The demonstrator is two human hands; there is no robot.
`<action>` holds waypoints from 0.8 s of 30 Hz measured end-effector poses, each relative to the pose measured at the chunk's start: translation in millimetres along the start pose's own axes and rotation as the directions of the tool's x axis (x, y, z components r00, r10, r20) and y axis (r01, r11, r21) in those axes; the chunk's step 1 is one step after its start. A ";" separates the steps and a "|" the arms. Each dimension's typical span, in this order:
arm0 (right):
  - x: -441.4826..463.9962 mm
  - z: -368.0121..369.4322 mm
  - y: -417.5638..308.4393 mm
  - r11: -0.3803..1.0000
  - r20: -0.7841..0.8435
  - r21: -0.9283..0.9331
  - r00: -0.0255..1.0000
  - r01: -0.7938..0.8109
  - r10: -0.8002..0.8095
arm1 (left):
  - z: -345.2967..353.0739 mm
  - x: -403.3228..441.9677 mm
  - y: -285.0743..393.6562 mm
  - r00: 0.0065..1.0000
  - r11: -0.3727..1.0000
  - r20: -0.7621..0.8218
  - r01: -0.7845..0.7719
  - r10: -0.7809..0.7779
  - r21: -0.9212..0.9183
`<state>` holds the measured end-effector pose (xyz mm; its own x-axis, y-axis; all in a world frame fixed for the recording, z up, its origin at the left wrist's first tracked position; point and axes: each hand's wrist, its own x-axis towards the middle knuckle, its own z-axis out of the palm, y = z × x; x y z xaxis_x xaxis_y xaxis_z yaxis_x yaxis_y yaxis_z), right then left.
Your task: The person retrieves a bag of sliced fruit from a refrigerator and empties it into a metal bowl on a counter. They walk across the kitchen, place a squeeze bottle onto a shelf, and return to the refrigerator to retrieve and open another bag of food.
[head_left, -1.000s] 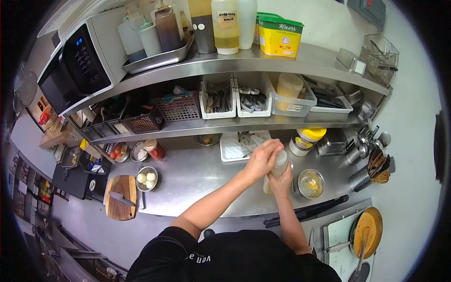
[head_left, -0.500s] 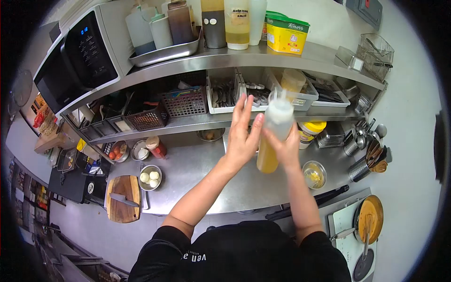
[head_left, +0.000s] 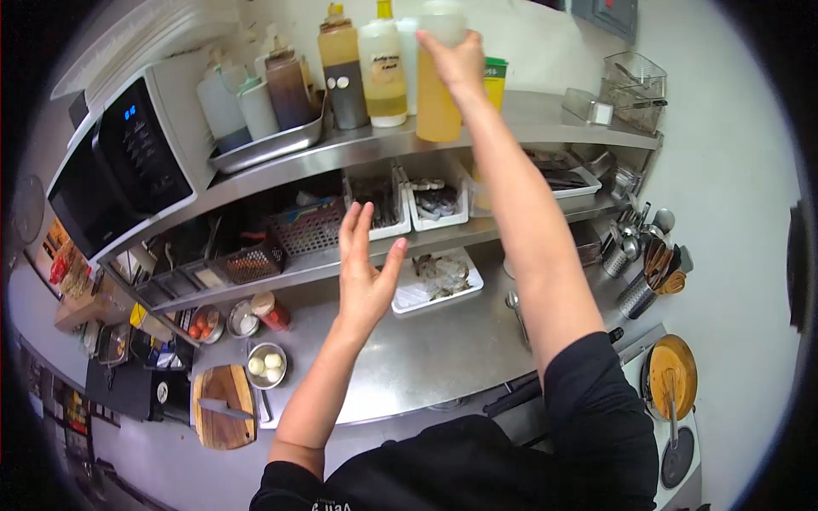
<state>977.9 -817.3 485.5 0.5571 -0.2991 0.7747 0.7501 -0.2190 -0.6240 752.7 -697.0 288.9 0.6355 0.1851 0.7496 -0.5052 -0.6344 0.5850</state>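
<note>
**Right hand (head_left: 457, 65) clamped on a bottle of yellow liquid (head_left: 439, 111), up at twelve o'clock**

From my end of the head camera, I have the right arm stretched up to the upper shelf (head_left: 528, 128), thumb and fingers wrapped round the bottle's upper part. The bottle is upright, just past twelve. Whether its base rests on the steel or hangs clear of it, I cannot tell from here.

Between eleven and twelve I see a labelled bottle (head_left: 383, 72) near it, and beside that a bottle with a dark lower half (head_left: 342, 81). At one o'clock a green-lidded tub (head_left: 496, 81) shows partly behind the right forearm.

I find the left hand (head_left: 365, 285) close to the centre, toward eight o'clock, palm bare, thumb and fingers spread apart with nothing between them. Nearest it in my view is a white tray (head_left: 443, 296) of greyish pieces on the steel counter (head_left: 400, 366), just off centre toward four o'clock. Above, on the lower shelf toward twelve, I have white bins (head_left: 441, 218) of utensils.

Farther out, near eight o'clock, I see a metal bowl (head_left: 266, 385) of pale round items, and beyond it a wooden board (head_left: 223, 432) with a knife (head_left: 224, 409) lying across it. At four o'clock sits a pan (head_left: 690, 375) coated in orange.
</note>
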 end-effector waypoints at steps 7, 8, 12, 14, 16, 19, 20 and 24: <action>27.4 33.9 -2.5 0.984 -0.005 -0.120 0.991 0.132 -0.133 | 8.8 85.5 13.1 0.969 0.952 0.074 -0.247 0.238 0.182; 26.0 37.7 1.4 0.985 -0.008 -0.119 0.992 0.122 -0.124 | 13.7 98.1 11.9 0.968 0.951 0.083 -0.247 0.235 0.186; 15.3 48.2 38.1 0.965 -0.015 -0.162 0.977 0.207 -0.212 | 45.8 140.4 0.8 0.952 0.921 0.185 -0.287 0.244 0.265; 8.6 48.4 53.6 0.895 0.002 -0.269 0.929 0.356 -0.370 | 63.6 157.0 -11.0 0.952 0.927 0.232 -0.258 0.197 0.272; 3.4 42.3 65.9 0.882 -0.009 -0.263 0.913 0.392 -0.408 | 79.4 169.8 -24.6 0.934 0.877 0.265 -0.325 0.239 0.354; -8.5 11.0 84.2 0.747 0.046 -0.410 0.830 0.524 -0.557 | 98.7 178.3 -39.8 0.938 0.859 0.239 -0.329 0.250 0.391; -17.0 -12.0 78.1 0.726 0.058 -0.437 0.822 0.532 -0.567 | 103.7 176.5 -42.7 0.940 0.854 0.200 -0.335 0.276 0.398; -33.5 -59.8 97.7 0.700 0.162 -0.595 0.912 0.395 -0.376 | 103.4 172.8 -27.5 0.951 0.833 0.249 -0.287 0.185 0.473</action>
<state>1011.3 -884.2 392.5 0.2839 -0.0398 0.9580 0.5327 -0.8242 -0.1921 936.8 -725.2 370.4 0.6558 -0.1287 0.7439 -0.3266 -0.9367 0.1259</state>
